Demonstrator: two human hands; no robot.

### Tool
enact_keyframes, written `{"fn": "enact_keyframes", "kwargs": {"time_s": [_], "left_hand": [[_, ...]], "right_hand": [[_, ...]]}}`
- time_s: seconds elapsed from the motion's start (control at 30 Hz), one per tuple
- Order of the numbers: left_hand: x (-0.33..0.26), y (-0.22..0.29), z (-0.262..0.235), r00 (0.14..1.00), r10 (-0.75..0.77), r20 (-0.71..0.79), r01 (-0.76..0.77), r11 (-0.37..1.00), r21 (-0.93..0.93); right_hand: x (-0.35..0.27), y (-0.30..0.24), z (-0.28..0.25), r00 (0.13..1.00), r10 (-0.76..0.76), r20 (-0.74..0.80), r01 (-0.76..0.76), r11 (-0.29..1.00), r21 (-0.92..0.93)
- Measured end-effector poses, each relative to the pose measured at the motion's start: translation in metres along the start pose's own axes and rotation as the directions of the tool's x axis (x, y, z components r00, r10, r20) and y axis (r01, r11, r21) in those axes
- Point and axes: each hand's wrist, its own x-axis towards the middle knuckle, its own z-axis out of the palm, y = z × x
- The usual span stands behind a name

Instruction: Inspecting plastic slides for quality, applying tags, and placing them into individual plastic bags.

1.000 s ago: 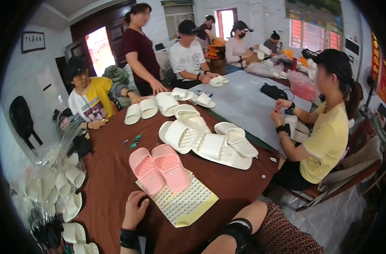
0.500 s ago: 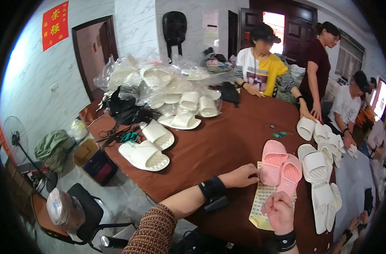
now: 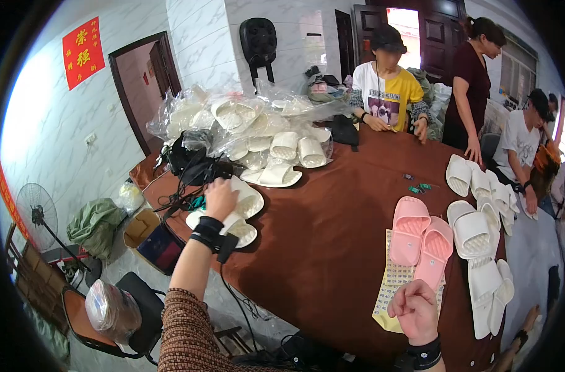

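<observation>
Head view: left hand partly hides slippers beside black cables.

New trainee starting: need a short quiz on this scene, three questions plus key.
1. Which of the wearer's hands is over a pair of white slippers?
2. True or false: the pink slippers lie partly on the yellow sheet.
3. What colour is the tablecloth? a) blue b) brown c) white

Key:
1. The left hand.
2. True.
3. b
</observation>
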Motion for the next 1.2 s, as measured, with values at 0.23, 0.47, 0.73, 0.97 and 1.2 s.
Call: {"fn": "enact_keyframes", "kwargs": {"time_s": [0.23,0.47,0.73,0.97,1.2], "left_hand": [[-0.008,-0.065,0.029,0.929,-0.097,0.358,0.283,0.810,-0.514],[-0.003,-0.062,0.052,0.979,-0.089,0.183,0.166,0.867,-0.470],[-0.005,0.036,0.000,0.793,0.113,0.599,0.574,0.191,-0.796],[-0.015,0.118,-0.051,0.769,0.183,0.613,0.640,-0.218,-0.737],[-0.034,0.188,-0.059,0.785,0.301,0.542,0.604,-0.571,-0.557]], "right_hand": [[0.003,0.008,-0.003,0.999,0.036,0.018,-0.036,0.999,-0.009],[0.004,0.008,0.001,0.997,0.068,-0.021,-0.069,0.997,-0.041],[0.002,0.005,-0.002,0.996,0.090,-0.016,-0.090,0.995,-0.046],[0.006,0.006,-0.004,0.997,0.082,-0.005,-0.083,0.995,-0.057],[0.011,0.007,-0.013,0.997,0.073,0.035,-0.071,0.996,-0.046]]}}
